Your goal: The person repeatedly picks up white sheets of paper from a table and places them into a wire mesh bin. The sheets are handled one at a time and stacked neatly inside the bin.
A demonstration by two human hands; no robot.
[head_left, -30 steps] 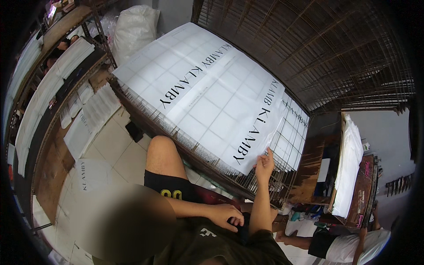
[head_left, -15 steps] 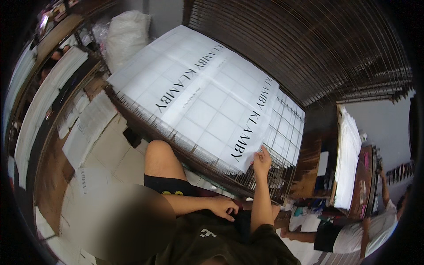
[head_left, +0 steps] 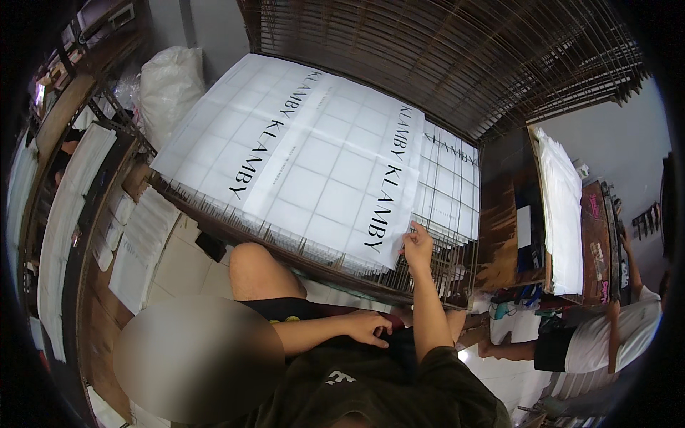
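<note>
A large, thin white sheet (head_left: 342,164) printed with black lettering lies over a metal wire rack (head_left: 314,253), whose grid shows through. My right hand (head_left: 419,250) is at the sheet's near right edge, fingers closed on that edge. More printed white sheet (head_left: 453,189) shows beneath the rack's wires on the right. My left hand (head_left: 367,327) rests on my lap, fingers loosely bent and apart, holding nothing.
Raised wire racks (head_left: 428,57) stand behind the sheet. A stuffed white plastic sack (head_left: 170,93) is at the far left, with stacked white sheets (head_left: 71,214) on shelving nearer. Another white stack (head_left: 560,214) hangs at right, near a person in a white shirt (head_left: 617,335).
The whole view has shifted, and the rack and sheet now sit a little further left. My right hand stays at the sheet's edge. My left hand remains on my lap.
</note>
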